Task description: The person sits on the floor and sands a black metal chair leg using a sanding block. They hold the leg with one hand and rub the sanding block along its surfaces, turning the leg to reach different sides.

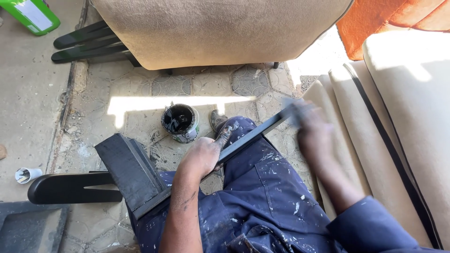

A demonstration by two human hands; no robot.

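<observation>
**Blacking a wooden frame piece across the lap**

A beige upholstered seat [220, 33] fills the top of the view, and cream cushions [403, 117] run down the right side; patterned floor tiles [140, 93] lie between. The black-painted wooden frame piece [140, 173] rests across the person's lap, its wide block end at the left and its long narrow rail [253, 136] slanting up to the right over the blue paint-flecked overalls [262, 197].

The left hand [201, 157] is clenched around the middle of the rail, pinning it against the knee. The right hand [311, 129] is blurred at the rail's far end; it seems to grip something there, but what it holds cannot be told.

An open tin of black paint [180, 122] stands on the tiles just beyond the knee, near the left hand. A small white cup [26, 174] lies far left.

To my mind, good work here means a firm left grip, long strokes along the rail, and keeping the wet face off the cushions.
</observation>
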